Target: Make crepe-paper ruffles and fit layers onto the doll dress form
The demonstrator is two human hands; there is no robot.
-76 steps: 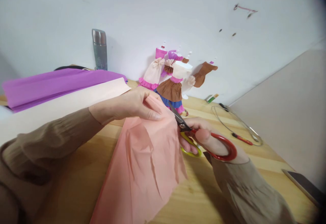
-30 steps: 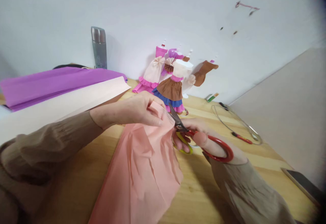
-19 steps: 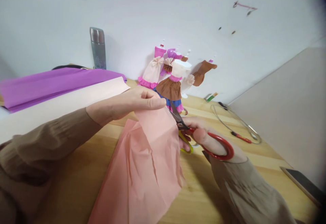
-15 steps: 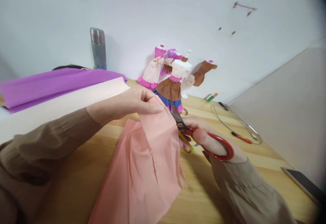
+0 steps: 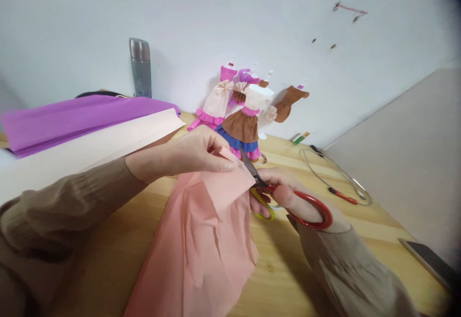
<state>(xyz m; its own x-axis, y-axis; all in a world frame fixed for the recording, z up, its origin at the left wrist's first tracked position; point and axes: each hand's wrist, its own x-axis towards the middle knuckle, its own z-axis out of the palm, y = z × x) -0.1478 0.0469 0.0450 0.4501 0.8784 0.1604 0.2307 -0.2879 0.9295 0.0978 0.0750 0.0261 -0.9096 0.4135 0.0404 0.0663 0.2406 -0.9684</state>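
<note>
My left hand pinches the upper edge of a pink sheet of crepe-like paper between thumb and fingers. The sheet hangs down in creases onto the wooden table. My right hand is closed around scissors with one red and one yellow handle loop, the thumb through the red one. Their dark blades point up and to the left, at the paper's top right edge close to my left fingertips. The lower blade is partly hidden by the paper.
Small paper dresses on stands lean near the wall. Purple sheets and a cream sheet lie at left, with a grey flask behind. At right are a cable, a red-handled tool and a phone.
The top of the pink paper has tilted, its upper right corner now lying beside the scissor blades. My left hand has shifted slightly right and down. The scissors remain nearly in place.
</note>
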